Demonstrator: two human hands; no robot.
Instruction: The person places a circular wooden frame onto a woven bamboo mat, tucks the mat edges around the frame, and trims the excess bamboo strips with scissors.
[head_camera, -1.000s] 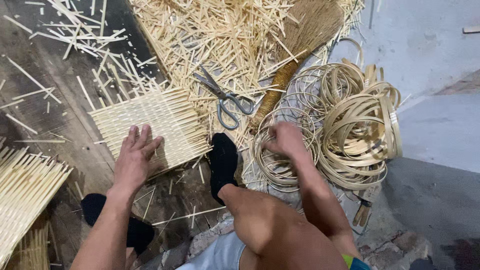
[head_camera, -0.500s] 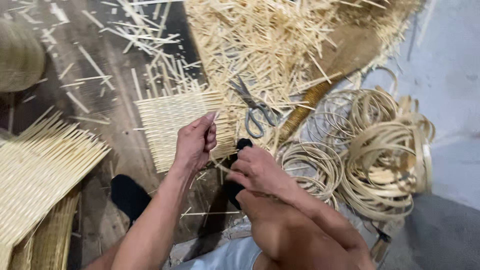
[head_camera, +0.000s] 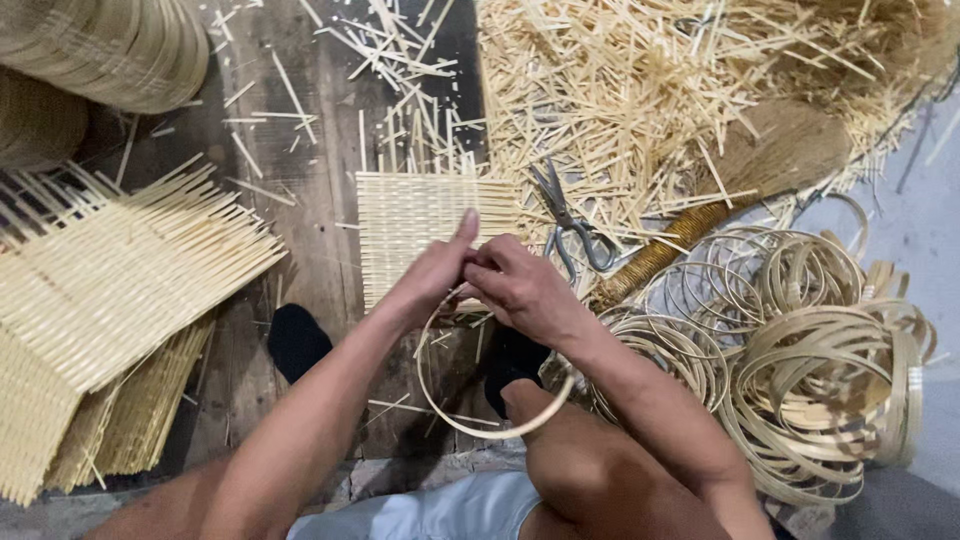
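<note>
My left hand (head_camera: 432, 272) and my right hand (head_camera: 517, 288) meet at the far rim of a thin bamboo hoop (head_camera: 490, 428), and both grip it above my knee. The hoop curves down toward me over my black-socked foot (head_camera: 508, 362). Just beyond the hands a small woven bamboo mat (head_camera: 410, 222) lies flat on the dark wooden board (head_camera: 310, 150). A pair of scissors (head_camera: 568, 222) rests to the right of the mat.
A heap of bamboo hoops (head_camera: 820, 350) lies at the right. Loose bamboo splints (head_camera: 620, 90) cover the far floor, with a straw broom (head_camera: 720, 200) across them. Stacked woven mats (head_camera: 100, 300) sit left, round baskets (head_camera: 110, 45) far left. My other foot (head_camera: 295, 340) rests on the board.
My right hand left the hoop pile with one hoop and came to the middle. My left hand lifted off the woven mat and joined it on the hoop. The view shifted left.
</note>
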